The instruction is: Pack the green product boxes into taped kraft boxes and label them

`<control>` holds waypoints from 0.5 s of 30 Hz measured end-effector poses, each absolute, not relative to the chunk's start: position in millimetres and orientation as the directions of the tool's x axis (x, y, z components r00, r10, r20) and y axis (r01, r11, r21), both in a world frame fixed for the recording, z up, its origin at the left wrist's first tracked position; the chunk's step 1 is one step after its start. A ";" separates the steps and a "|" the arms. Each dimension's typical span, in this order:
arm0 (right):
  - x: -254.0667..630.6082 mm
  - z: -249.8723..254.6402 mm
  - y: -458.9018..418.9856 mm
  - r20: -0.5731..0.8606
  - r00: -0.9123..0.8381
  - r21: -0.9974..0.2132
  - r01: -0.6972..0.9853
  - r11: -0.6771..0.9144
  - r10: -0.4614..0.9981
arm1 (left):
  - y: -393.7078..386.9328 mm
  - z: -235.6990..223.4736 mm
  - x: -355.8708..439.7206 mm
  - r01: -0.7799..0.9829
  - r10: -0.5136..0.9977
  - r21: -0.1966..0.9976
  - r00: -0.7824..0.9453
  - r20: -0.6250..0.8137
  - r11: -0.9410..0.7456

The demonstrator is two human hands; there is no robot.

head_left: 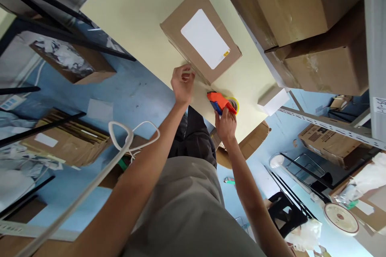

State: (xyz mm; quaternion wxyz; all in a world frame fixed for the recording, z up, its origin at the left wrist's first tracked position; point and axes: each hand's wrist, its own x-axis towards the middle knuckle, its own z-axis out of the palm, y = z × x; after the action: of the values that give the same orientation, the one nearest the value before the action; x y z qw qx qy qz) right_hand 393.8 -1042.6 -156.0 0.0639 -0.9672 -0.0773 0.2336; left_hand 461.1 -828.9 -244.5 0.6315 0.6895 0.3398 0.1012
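Note:
A brown cardboard box (pixel 173 34) lies on the pale yellow table (pixel 135 16), a large white label (pixel 205 38) on its upper face. At the box's near left edge is my left hand (pixel 183 82), fingers curled together beside the cardboard. Whether something thin is pinched in them I cannot make out. My right hand (pixel 226 124) is wrapped round the handle of an orange and blue tape dispenser (pixel 217 98), just off the box's near corner. A yellow-rimmed tape roll (pixel 234 105) shows at the dispenser's right side.
A small white box (pixel 274 101) stands at the table's right edge. Large cartons (pixel 325 64) are stacked on a shelf to the right. On the left are flattened cardboard sheets (pixel 69 140), an open carton (pixel 93 64) and a white cable (pixel 120 152) near my left arm.

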 end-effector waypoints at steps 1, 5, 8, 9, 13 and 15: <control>392.4 -156.0 -1040.6 -0.450 0.875 -0.157 0.121 -0.980 0.180 | -834.3 -242.2 461.8 0.346 0.598 0.936 0.738 -0.312 0.062; 388.8 -156.8 -1034.9 -0.461 0.870 -0.153 0.113 -0.982 0.172 | -851.0 -225.1 473.3 0.347 0.513 0.915 0.758 -0.403 0.205; 386.7 -158.4 -1036.0 -0.416 0.890 -0.199 0.110 -0.974 0.185 | -859.8 -207.7 489.7 0.277 0.557 0.939 0.756 -0.345 0.206; 386.0 -158.9 -1036.8 -0.396 0.898 -0.217 0.114 -0.969 0.194 | -861.8 -202.6 495.6 0.240 0.585 0.951 0.751 -0.308 0.193; 383.9 -159.2 -1031.5 -0.354 0.903 -0.263 0.154 -0.953 0.243 | -853.0 -191.8 514.2 0.144 0.565 0.986 0.808 -0.168 0.087; 384.2 -159.0 -1018.7 -0.368 0.890 -0.276 0.172 -0.946 0.269 | -834.8 -191.3 519.7 0.173 0.461 0.984 0.871 -0.172 0.041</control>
State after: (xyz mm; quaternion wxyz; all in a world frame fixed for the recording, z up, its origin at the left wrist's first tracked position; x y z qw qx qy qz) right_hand 384.2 -1018.7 -159.0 0.1189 -0.9648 -0.1144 0.2046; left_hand 519.7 -834.8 -191.3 0.6833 0.6843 0.2316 0.1054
